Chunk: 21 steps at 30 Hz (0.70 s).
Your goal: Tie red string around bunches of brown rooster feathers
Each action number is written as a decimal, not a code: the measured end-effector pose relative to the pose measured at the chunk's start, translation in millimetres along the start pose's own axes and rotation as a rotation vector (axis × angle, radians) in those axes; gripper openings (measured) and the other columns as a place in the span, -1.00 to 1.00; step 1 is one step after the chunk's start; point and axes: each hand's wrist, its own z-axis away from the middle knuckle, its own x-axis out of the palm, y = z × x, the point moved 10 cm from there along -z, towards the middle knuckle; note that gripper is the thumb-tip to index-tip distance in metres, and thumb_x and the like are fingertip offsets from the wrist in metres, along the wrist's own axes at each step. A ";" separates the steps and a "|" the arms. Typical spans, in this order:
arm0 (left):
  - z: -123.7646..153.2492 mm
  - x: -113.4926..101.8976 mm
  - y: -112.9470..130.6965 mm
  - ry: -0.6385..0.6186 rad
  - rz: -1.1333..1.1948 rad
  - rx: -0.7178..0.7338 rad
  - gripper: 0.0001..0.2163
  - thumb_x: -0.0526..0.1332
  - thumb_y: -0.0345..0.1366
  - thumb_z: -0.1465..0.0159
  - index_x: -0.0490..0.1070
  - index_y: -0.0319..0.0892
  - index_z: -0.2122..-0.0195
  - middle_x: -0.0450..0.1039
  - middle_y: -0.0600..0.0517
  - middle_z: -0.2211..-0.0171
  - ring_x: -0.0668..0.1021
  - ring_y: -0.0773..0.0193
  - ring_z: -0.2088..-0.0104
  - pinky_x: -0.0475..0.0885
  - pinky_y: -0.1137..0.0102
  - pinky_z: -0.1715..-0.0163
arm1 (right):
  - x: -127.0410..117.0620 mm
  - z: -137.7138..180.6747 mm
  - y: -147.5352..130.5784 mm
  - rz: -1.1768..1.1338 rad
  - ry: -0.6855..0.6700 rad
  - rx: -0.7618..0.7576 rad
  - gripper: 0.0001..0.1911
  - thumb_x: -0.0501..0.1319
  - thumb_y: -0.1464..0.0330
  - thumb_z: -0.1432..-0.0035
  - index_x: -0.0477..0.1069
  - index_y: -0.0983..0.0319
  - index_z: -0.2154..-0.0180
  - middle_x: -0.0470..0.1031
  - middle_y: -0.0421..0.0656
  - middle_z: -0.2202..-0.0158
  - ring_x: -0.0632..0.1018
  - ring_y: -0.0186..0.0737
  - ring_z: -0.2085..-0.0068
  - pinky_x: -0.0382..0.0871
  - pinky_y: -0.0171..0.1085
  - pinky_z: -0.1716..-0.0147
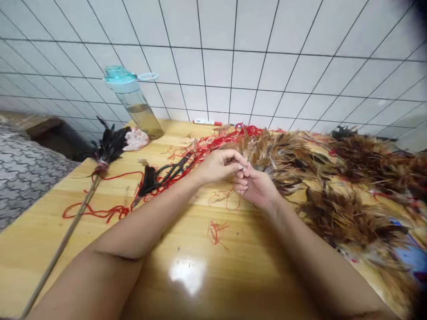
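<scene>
Head view, near to far: wooden table closest, glare on top. Long thin stick along left side, dark feathers bunched at far end, red binding at the neck; looks done, as far as visible. Near right edge, flat blue item partly under feathers, cannot identify. Loose scrap of red thread in front of hands.

Left hand and right hand together over mid-table, fingertips meeting, apparently both pinching a small pale bit above the tabletop. Too small to identify; cannot tell if any thread on it. Judged as fine prep, not finished.

Beyond right forearm, near clump of brown feathers; further back, brown heap just past right hand. Loose-looking, so probably plenty left to work through. Past left forearm, scissors beside red tangle, out of hand. Overall guess: partway, just one bound bunch made out.

Farther back: crumpled whitish lump beside dark feathers, bottle with blue lid, red-and-white marker near tiled wall.
</scene>
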 end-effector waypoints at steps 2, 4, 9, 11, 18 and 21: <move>0.2 0.6 1.1 0.018 -0.030 0.024 -0.90 0.20 -0.37 -0.19 0.41 -0.30 0.30 0.54 -0.06 0.39 0.58 0.34 0.39 0.47 0.43 0.32 | -0.6 1.1 0.7 0.004 -0.001 -0.001 -0.80 0.06 0.59 -0.11 0.22 0.28 0.52 0.24 -0.28 0.63 0.20 -0.48 0.64 0.03 -0.48 0.67; 0.5 0.8 3.9 0.041 -0.081 0.064 -0.89 0.18 -0.39 -0.19 0.41 -0.28 0.27 0.54 -0.03 0.38 0.57 0.37 0.40 0.46 0.45 0.33 | -1.6 1.6 1.0 0.001 0.005 -0.004 -0.78 0.07 0.56 -0.15 0.21 0.28 0.53 0.25 -0.28 0.64 0.20 -0.48 0.64 0.04 -0.48 0.67; 4.7 -1.0 20.8 0.146 -0.330 0.222 -0.84 0.16 -0.44 -0.18 0.41 -0.22 0.20 0.52 0.02 0.32 0.55 0.38 0.32 0.43 0.47 0.27 | -3.2 0.6 -0.2 -0.030 0.016 -0.024 -0.70 0.06 0.45 -0.26 0.20 0.28 0.55 0.27 -0.27 0.63 0.19 -0.49 0.64 0.03 -0.48 0.68; 7.9 -1.9 28.8 0.208 -0.459 0.287 -0.85 0.16 -0.45 -0.18 0.42 -0.20 0.22 0.51 0.03 0.29 0.53 0.37 0.27 0.41 0.47 0.24 | -1.9 -0.2 -0.8 -0.033 -0.003 -0.034 -0.65 0.05 0.39 -0.29 0.19 0.28 0.56 0.26 -0.27 0.62 0.18 -0.49 0.64 0.03 -0.48 0.67; 13.7 -4.0 35.1 0.332 -0.553 0.347 -0.86 0.14 -0.48 -0.18 0.37 -0.19 0.24 0.47 0.08 0.34 0.50 0.43 0.33 0.39 0.54 0.30 | -1.1 -0.6 -0.8 -0.007 -0.034 -0.043 -0.65 0.10 0.37 -0.27 0.20 0.28 0.57 0.25 -0.27 0.60 0.19 -0.50 0.62 0.02 -0.48 0.65; 16.5 -7.1 35.1 0.404 -0.592 0.347 -0.80 0.13 -0.52 -0.17 0.37 -0.19 0.19 0.49 0.08 0.29 0.52 0.43 0.30 0.40 0.54 0.26 | 2.0 0.3 0.1 -0.005 -0.055 -0.043 -0.63 0.09 0.35 -0.28 0.20 0.28 0.57 0.25 -0.27 0.60 0.19 -0.50 0.62 0.03 -0.47 0.65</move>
